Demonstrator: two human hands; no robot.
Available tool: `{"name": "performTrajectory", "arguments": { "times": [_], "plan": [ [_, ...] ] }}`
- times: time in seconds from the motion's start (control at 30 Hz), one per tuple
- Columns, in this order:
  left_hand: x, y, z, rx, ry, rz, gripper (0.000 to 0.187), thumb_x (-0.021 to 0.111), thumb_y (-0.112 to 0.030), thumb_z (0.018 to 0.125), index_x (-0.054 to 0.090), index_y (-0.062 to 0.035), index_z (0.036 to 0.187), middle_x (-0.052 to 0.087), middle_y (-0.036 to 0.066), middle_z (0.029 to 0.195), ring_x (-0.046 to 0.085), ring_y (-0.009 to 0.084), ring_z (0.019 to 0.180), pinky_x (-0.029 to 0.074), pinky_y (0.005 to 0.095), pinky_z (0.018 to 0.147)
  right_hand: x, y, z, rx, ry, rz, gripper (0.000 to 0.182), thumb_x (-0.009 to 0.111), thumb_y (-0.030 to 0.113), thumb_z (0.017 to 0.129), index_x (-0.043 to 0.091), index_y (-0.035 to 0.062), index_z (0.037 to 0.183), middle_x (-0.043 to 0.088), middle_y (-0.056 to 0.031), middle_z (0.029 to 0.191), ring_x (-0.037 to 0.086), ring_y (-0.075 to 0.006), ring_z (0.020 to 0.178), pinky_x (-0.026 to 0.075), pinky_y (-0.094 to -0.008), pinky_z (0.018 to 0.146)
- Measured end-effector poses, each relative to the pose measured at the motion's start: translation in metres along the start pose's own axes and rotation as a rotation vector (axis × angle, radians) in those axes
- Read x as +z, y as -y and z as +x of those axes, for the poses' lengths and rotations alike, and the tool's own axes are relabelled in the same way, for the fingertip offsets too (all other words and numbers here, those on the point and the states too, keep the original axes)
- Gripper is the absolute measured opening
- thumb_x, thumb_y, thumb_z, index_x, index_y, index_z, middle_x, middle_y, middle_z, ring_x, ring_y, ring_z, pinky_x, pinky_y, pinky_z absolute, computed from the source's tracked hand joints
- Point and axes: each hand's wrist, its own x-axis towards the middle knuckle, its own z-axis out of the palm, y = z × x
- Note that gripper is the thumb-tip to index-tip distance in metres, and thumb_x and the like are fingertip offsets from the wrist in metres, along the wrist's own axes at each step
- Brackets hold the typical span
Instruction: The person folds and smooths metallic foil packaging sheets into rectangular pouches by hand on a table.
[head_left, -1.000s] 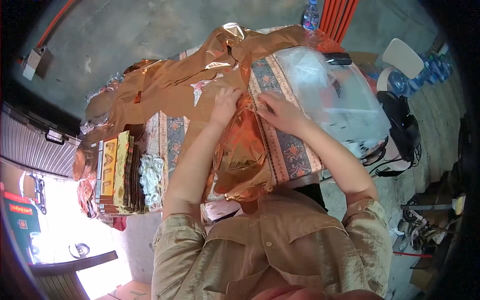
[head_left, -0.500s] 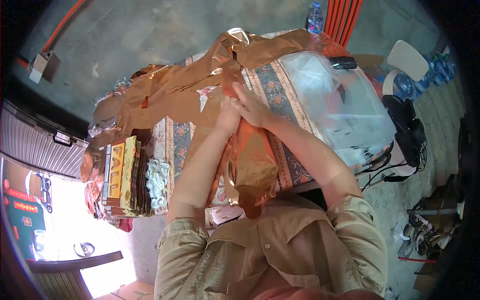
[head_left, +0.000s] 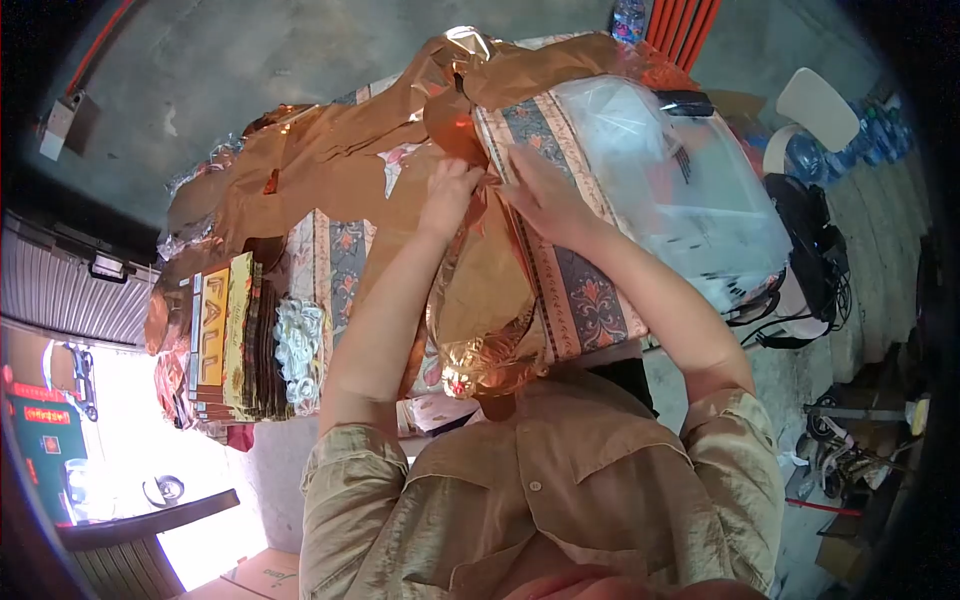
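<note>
Coppery gold foil (head_left: 487, 270) lies gathered lengthwise in front of me, its crinkled lower end close to my shirt. My left hand (head_left: 449, 198) has curled fingers pinching the foil's narrow upper part. Just right of it, my right hand (head_left: 546, 200) has its fingers stretched out, with the fingertips by the same narrow part. Beyond both hands the foil rises in a rounded flap. A wide foil sheet (head_left: 330, 165) with ragged cut-outs spreads over the patterned cloth (head_left: 592, 290) to the left and back.
Printed yellow and brown packets (head_left: 212, 325) stand at the left beside a bundle of white ties (head_left: 299, 345). Clear plastic bags (head_left: 690, 210) cover the right side, with a black object (head_left: 684, 102) on top. A water bottle (head_left: 628, 20) is at the back.
My hands were together over the foil; now they are apart, the right one shifted right with fingers spread. The foil's upper flap is more exposed. The view has shifted slightly.
</note>
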Motion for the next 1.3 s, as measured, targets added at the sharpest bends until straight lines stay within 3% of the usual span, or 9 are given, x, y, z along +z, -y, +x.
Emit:
{"name": "performTrajectory", "arguments": {
  "times": [0.07, 0.13, 0.3, 0.77, 1.03, 1.13, 1.2, 1.23, 1.3],
  "plan": [
    [0.001, -0.003, -0.005, -0.033, 0.065, 0.012, 0.029, 0.052, -0.015, 0.084, 0.065, -0.0125, 0.11, 0.055, 0.008, 0.113, 0.047, 0.0285, 0.113, 0.04, 0.0393, 0.094, 0.007, 0.008, -0.008, 0.053, 0.073, -0.06, 0.072, 0.045, 0.044, 0.097, 0.027, -0.0077, 0.143, 0.035, -0.0273, 0.144, 0.03, -0.0408, 0.138, 0.02, -0.0483, 0.115],
    [0.003, 0.0, -0.003, 0.067, -0.092, 0.009, 0.034, 0.054, -0.011, 0.081, 0.065, -0.0099, 0.113, 0.057, 0.008, 0.11, 0.051, 0.0295, 0.106, 0.043, 0.0408, 0.088, 0.018, 0.01, -0.012, 0.094, 0.135, -0.132, 0.075, 0.048, 0.047, 0.095, 0.028, -0.0083, 0.142, 0.036, -0.028, 0.143, 0.03, -0.0417, 0.137, 0.02, -0.0509, 0.114],
    [0.003, 0.003, -0.002, 0.055, -0.087, -0.015, 0.034, 0.051, -0.012, 0.082, 0.064, -0.0113, 0.113, 0.057, 0.008, 0.114, 0.049, 0.0302, 0.111, 0.041, 0.04, 0.093, 0.043, 0.019, -0.02, -0.003, 0.137, -0.3, 0.088, 0.047, 0.057, 0.092, 0.024, -0.0113, 0.143, 0.029, -0.0282, 0.148, 0.024, -0.0401, 0.141, 0.017, -0.0513, 0.115],
    [0.002, 0.006, 0.0, -0.026, 0.035, -0.04, 0.029, 0.05, -0.016, 0.085, 0.063, -0.0132, 0.111, 0.053, 0.005, 0.119, 0.045, 0.0271, 0.116, 0.037, 0.0399, 0.099, 0.052, 0.023, -0.022, 0.018, 0.099, -0.412, 0.092, 0.046, 0.059, 0.092, 0.02, -0.0123, 0.144, 0.026, -0.0299, 0.149, 0.023, -0.0379, 0.142, 0.014, -0.0483, 0.117],
    [0.013, 0.018, 0.001, 0.009, -0.04, -0.106, 0.03, 0.049, -0.017, 0.087, 0.063, -0.0135, 0.114, 0.054, 0.006, 0.12, 0.047, 0.0276, 0.116, 0.038, 0.0409, 0.098, 0.052, 0.022, -0.022, -0.02, 0.081, -0.424, 0.091, 0.047, 0.058, 0.091, 0.022, -0.0121, 0.144, 0.028, -0.0286, 0.149, 0.024, -0.0375, 0.142, 0.016, -0.0497, 0.116],
    [0.013, 0.019, 0.002, 0.041, -0.066, -0.106, 0.031, 0.049, -0.016, 0.087, 0.063, -0.0124, 0.114, 0.054, 0.007, 0.12, 0.047, 0.0282, 0.117, 0.038, 0.0409, 0.097, 0.052, 0.01, -0.018, -0.01, 0.05, -0.35, 0.088, 0.05, 0.055, 0.09, 0.023, -0.0085, 0.144, 0.032, -0.0277, 0.147, 0.027, -0.0389, 0.14, 0.019, -0.0506, 0.115],
    [0.007, 0.01, -0.001, -0.003, -0.032, -0.091, 0.031, 0.05, -0.016, 0.086, 0.063, -0.0115, 0.113, 0.055, 0.008, 0.117, 0.047, 0.0287, 0.116, 0.038, 0.0409, 0.096, 0.049, -0.009, -0.009, 0.002, 0.101, 0.101, 0.082, 0.052, 0.048, 0.092, 0.023, -0.0072, 0.145, 0.03, -0.0259, 0.149, 0.027, -0.0366, 0.141, 0.021, -0.048, 0.114],
    [0.007, 0.008, -0.002, -0.006, -0.032, -0.091, 0.031, 0.05, -0.016, 0.086, 0.063, -0.0115, 0.113, 0.055, 0.008, 0.117, 0.047, 0.0287, 0.116, 0.038, 0.0409, 0.096, 0.033, 0.007, -0.009, 0.002, 0.104, 0.103, 0.082, 0.052, 0.048, 0.092, 0.023, -0.0072, 0.145, 0.03, -0.0259, 0.149, 0.027, -0.0366, 0.141, 0.021, -0.048, 0.114],
    [0.007, 0.006, -0.002, 0.047, -0.127, -0.131, 0.029, 0.051, -0.015, 0.085, 0.064, -0.0105, 0.11, 0.056, 0.008, 0.113, 0.048, 0.0288, 0.115, 0.038, 0.0409, 0.095, -0.001, 0.034, -0.011, 0.24, 0.111, 0.358, 0.08, 0.054, 0.044, 0.092, 0.022, -0.006, 0.146, 0.029, -0.0257, 0.15, 0.029, -0.0366, 0.14, 0.023, -0.0471, 0.114]
  ]
}}
